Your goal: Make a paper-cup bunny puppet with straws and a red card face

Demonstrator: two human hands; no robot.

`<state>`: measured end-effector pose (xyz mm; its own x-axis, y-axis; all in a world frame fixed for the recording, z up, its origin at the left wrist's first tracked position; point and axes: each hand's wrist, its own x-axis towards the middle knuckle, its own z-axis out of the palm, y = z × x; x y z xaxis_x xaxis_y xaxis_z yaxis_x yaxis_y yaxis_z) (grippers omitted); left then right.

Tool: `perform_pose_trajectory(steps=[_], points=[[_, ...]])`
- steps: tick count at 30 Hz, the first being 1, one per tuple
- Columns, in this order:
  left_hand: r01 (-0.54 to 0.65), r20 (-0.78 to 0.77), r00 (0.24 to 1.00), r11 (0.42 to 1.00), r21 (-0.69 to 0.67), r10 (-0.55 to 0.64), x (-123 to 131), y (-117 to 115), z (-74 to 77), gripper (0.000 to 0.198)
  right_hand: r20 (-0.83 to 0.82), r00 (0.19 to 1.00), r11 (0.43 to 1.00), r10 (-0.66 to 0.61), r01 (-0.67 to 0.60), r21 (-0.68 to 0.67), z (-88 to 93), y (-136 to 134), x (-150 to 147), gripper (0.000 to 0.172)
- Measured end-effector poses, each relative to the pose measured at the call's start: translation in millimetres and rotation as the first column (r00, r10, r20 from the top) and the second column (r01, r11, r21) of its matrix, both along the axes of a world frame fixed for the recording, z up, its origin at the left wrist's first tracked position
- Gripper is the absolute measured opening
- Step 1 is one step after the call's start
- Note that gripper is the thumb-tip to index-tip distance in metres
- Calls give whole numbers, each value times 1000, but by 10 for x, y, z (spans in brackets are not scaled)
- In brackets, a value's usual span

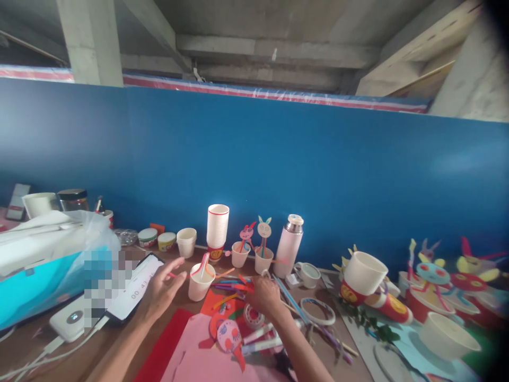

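Observation:
A white paper cup (200,286) stands in front of me with red and pale strips sticking up from it and an orange stick at its right side. My left hand (167,284) is just left of this cup, thumb and fingers apart; a thin red end shows by the fingers. My right hand (265,292) reaches down at a pile of coloured pipe cleaners (234,285), its fingertips mostly hidden from me. Nearer lies a pink paper face (228,335) with red ears on pink paper (191,350). Beside it are a tape roll (253,317) and markers (260,339).
Two cups with paper figures (240,255), a cup stack (218,228) and a pink thermos (289,246) line the blue partition (278,159). A phone (135,286) and power bank (67,318) lie left. More cups and figures (433,278) crowd the right.

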<state>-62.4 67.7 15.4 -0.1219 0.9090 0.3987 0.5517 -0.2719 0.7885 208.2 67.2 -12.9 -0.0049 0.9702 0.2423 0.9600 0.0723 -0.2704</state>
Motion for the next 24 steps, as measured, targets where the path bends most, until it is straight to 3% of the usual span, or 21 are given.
perform_pose_trajectory(steps=[6,13,17,21,24], points=[[71,-226,974,981,180,-29,148,128,24,37,46,996,997,-72,74,-28,14,-2,-138,18],[113,-215,974,977,178,-73,217,196,36,30,-71,993,995,-90,93,46,102,-42,-14,24],[110,-103,990,987,121,-97,310,-11,305,29,-246,968,987,-51,86,135,222,-186,247,29],[354,206,921,932,-83,-331,508,-308,632,31,-425,905,986,24,50,161,341,-323,450,36],[484,282,860,855,-186,-425,685,-457,677,27,-614,785,985,86,26,172,464,-386,492,30]])
